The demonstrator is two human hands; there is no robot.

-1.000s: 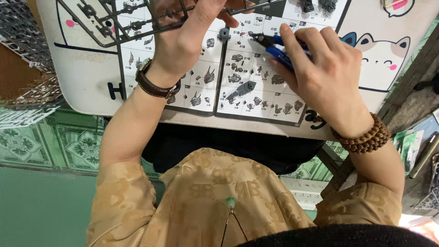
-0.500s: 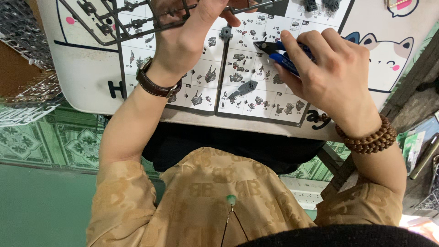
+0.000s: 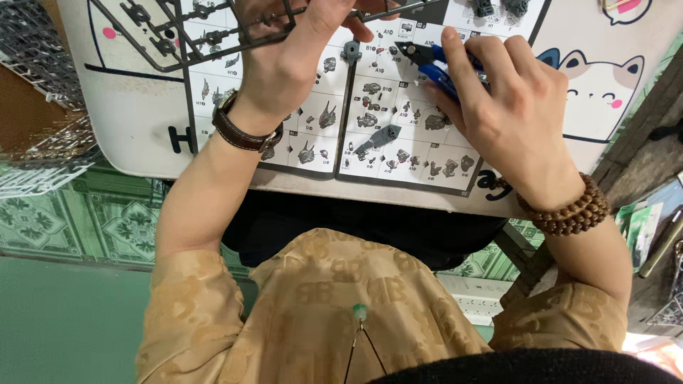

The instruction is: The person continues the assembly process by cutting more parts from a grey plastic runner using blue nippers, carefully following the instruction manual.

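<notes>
Head view looks straight down on a person seated at a small white lap table (image 3: 107, 135) with a cartoon cat printed on it. Left hand (image 3: 292, 57) has its fingers closed around a dark grey plastic parts frame (image 3: 192, 32), holding it raised over the upper part of the table, with part of the frame running out of the picture. Right hand (image 3: 505, 107) is wrapped around blue-handled nippers (image 3: 434, 64), whose dark tip points left toward the frame, close to the left thumb; whether the blades are open or shut cannot be told.

Risk, as a judgement: the cutter tip sits very near the left fingertips, so a slip could nick the skin. A cut made too close to a part could gouge it, and a freed piece could spring away and drop off the table edge onto the green patterned floor (image 3: 64, 220). Held by one side only, the frame may flex and twist under the blades.

Beneath the hands lies an open instruction sheet (image 3: 384, 142) with small diagrams. A loose grey piece (image 3: 380, 136) rests on it, and another small one (image 3: 350, 51) lies just below the left thumb; a sweep of the wrist could knock either away. A brown leather watch (image 3: 242, 131) is on the left wrist, a wooden bead bracelet (image 3: 565, 210) on the right. More pale frames (image 3: 39, 174) are stacked at the left.
</notes>
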